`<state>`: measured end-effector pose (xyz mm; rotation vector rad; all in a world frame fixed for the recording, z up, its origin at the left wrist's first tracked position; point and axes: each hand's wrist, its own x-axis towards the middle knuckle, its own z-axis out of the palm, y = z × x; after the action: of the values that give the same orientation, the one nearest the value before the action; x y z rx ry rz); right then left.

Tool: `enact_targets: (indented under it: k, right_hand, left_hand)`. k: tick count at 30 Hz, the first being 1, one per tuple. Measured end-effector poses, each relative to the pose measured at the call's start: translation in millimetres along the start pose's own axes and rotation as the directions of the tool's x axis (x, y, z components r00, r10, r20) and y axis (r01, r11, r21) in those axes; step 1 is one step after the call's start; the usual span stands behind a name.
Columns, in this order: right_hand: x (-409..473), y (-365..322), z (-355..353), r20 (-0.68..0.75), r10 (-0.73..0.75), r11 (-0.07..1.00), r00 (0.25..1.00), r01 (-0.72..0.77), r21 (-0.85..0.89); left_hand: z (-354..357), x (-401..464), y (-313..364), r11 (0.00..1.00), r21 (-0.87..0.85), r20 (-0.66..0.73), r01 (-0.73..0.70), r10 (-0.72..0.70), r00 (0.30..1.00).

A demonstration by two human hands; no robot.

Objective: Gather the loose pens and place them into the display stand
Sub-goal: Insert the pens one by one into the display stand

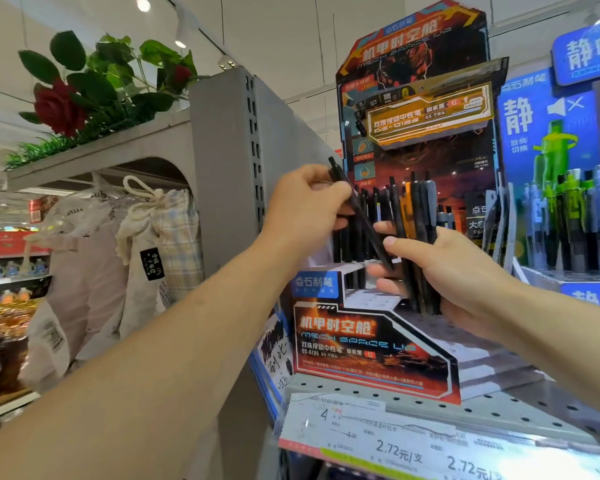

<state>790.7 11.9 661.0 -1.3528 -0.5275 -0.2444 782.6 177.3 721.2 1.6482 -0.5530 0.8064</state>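
A red-and-black cardboard display stand (371, 344) sits on a perforated shelf, with several black pens standing in its back rows (361, 216). My right hand (454, 275) grips a bundle of black pens (420, 216) upright in front of the stand. My left hand (305, 206) pinches a single black pen (361, 216) that slants down from upper left to the right hand's thumb. The front holes of the stand's white tiers show no pens.
A blue display with green and grey pens (568, 216) stands close on the right. A grey shelf upright (229, 161) is just left of the stand. Cloth bags (153, 244) hang further left. Price labels (395, 441) line the shelf's front edge.
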Motion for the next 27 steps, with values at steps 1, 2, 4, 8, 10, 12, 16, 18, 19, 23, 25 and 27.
enact_targets:
  k: [1,2,4,8,10,12,16,18,19,23,25,27]
  right_hand:
    - [0,0,0,-0.016,0.003,1.000,1.000,-0.002,0.004]
    - [1,0,-1,-0.028,0.004,1.000,1.000,-0.004,-0.005]
    - [1,1,-2,-0.044,0.004,0.999,0.999,-0.006,-0.039]
    - [3,6,-1,-0.055,-0.026,0.997,0.998,0.022,-0.075]
    - [4,7,-1,-0.056,-0.043,0.996,0.998,0.039,-0.081]
    - [4,7,-2,-0.044,-0.066,0.993,0.997,0.061,-0.098]
    - [2,5,-5,-0.047,-0.081,0.992,0.996,0.076,-0.103]
    - [1,5,-6,-0.051,-0.081,0.990,0.995,0.075,-0.117]
    - [1,5,-6,-0.051,-0.078,0.990,0.996,0.072,-0.123]
    - [1,4,-4,-0.043,-0.062,0.991,0.997,0.057,-0.118]
    - [1,4,-5,-0.039,-0.049,0.992,0.998,0.044,-0.118]
    - [1,4,-5,-0.039,-0.038,0.994,0.999,0.033,-0.108]
  left_hand:
    - [-3,1,5,0.999,-0.028,-0.065,-0.024,0.022,0.998]
    - [-6,2,8,0.997,0.010,-0.120,-0.077,0.077,0.990]
    - [-12,4,9,0.966,0.181,-0.169,-0.187,0.218,0.961]
    - [-13,-1,5,0.833,0.445,-0.114,-0.328,0.416,0.902]
    - [-13,-1,2,0.778,0.522,-0.085,-0.350,0.455,0.886]
    - [-14,-1,0,0.732,0.591,-0.063,-0.341,0.462,0.884]
    - [-11,1,-3,0.686,0.664,-0.045,-0.299,0.435,0.899]
    - [-10,4,-5,0.693,0.670,-0.061,-0.267,0.409,0.910]
    - [-10,5,-5,0.703,0.666,-0.072,-0.250,0.394,0.916]
    - [-6,4,-8,0.687,0.689,-0.049,-0.230,0.361,0.931]
    - [-6,5,-7,0.677,0.702,-0.024,-0.222,0.334,0.942]
    - [-7,10,-3,0.667,0.720,0.006,-0.190,0.268,0.963]
